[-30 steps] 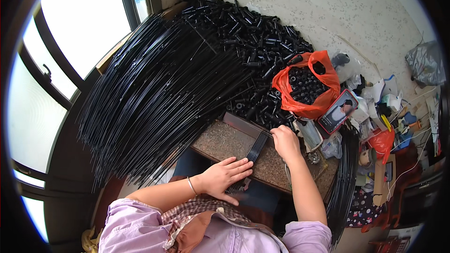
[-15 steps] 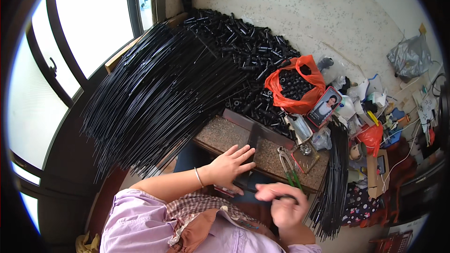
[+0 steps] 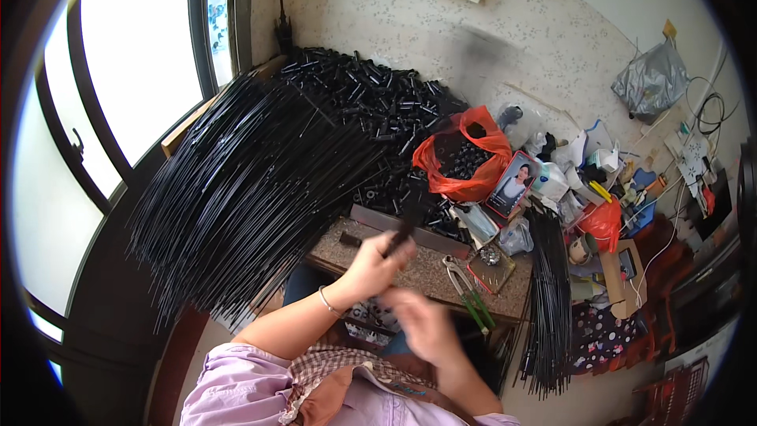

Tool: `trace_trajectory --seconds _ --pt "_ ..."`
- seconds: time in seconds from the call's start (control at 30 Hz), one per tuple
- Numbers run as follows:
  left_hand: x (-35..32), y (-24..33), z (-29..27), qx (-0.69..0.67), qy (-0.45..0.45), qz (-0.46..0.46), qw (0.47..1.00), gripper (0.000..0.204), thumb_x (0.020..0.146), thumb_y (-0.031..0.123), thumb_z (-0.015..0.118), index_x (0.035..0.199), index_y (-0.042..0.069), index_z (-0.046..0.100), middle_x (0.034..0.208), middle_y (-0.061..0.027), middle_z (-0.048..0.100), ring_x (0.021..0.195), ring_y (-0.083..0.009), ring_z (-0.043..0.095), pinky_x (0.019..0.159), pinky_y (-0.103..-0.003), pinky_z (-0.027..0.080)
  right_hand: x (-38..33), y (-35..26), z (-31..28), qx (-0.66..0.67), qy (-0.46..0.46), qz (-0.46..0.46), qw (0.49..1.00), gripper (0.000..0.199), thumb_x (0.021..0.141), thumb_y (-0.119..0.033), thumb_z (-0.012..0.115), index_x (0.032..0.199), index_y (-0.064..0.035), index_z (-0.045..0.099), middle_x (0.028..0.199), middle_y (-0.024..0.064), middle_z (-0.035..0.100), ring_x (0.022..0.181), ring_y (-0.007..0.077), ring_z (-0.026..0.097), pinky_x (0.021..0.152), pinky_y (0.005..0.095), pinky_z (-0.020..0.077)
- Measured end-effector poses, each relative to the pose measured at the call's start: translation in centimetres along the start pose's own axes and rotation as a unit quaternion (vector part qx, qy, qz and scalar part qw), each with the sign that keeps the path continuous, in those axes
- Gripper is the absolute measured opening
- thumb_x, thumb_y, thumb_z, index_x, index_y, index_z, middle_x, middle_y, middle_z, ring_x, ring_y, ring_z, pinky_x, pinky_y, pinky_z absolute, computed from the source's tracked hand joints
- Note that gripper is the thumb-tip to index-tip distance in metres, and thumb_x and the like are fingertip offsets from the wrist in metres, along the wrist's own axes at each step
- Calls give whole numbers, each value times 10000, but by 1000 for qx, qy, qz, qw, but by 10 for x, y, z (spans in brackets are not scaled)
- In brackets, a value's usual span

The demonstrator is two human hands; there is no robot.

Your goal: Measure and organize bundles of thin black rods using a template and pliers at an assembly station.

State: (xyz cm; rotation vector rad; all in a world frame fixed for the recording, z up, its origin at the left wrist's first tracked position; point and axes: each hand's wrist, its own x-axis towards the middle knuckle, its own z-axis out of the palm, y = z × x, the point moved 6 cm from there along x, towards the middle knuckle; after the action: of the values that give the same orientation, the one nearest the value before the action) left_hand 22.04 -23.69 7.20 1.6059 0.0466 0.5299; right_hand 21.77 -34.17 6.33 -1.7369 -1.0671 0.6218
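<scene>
My left hand [image 3: 374, 270] is closed around a dark rod-like piece [image 3: 404, 230] above the front of the stone-topped table [image 3: 339, 251]. The piece slants up and away toward the heap of black parts, and its far end is blurred. Close beside the left wrist, my right hand [image 3: 426, 325] is smeared by motion, so its fingers and anything in them do not show clearly. A short dark tube end [image 3: 351, 241] sticks out just left of my left hand. Green-handled pincers [image 3: 467, 292] lie on the table to the right.
Long thin black rods [image 3: 236, 189] spread across the left. Behind the table lies a heap of black tubular parts [image 3: 378, 95]. An orange bag [image 3: 465, 188] of small black pieces, a propped phone [image 3: 512, 184], a small tray [image 3: 493, 272] and another rod bundle [image 3: 548, 292] are to the right.
My left hand has gone from spread flat over the table to closed around the dark piece. The right hand has moved left, close to it. The whole view has shifted.
</scene>
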Motion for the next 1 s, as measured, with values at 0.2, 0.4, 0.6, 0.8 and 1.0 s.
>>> trace_trajectory --seconds 0.2,0.4,0.6,0.8,1.0 --pt "5 -21 -7 -486 272 9 830 230 801 263 396 689 63 394 643 -25 401 651 -139 409 655 -297 364 45 73 -14 715 303 74 626 411 807 -384 282 797 -3 436 809 117 509 784 218 500 717 322 409" --pt "-34 -36 41 35 -176 -9 984 453 710 390 481 1018 62 428 1080 -130 397 1024 -268 357 847 -386 279 44 5 -131 477 448 -148 741 296 752 -353 459 797 -61 466 556 -27 416 487 81 367 523 223 317" --pt "-27 -114 -34 650 -51 75 755 659 570 339 585 1150 164 326 1210 -137 253 1122 -292 228 853 -519 170 -10 -48 -169 515 239 -424 705 234 812 -238 372 856 -9 392 553 -13 298 450 55 284 396 167 258" --pt "-20 -107 -54 614 -207 85 757 644 580 357 589 1135 144 342 1178 -113 308 1132 -264 223 910 -444 166 -27 -50 -194 543 159 -465 681 174 808 -183 381 782 -12 360 572 21 336 431 84 320 388 179 309" --pt "51 -24 -99 453 31 178 873 471 619 286 598 976 13 461 987 -144 468 942 -269 439 834 -363 316 45 -23 -101 323 85 -318 887 295 781 -304 422 726 -14 427 457 55 407 378 137 414 322 253 365"
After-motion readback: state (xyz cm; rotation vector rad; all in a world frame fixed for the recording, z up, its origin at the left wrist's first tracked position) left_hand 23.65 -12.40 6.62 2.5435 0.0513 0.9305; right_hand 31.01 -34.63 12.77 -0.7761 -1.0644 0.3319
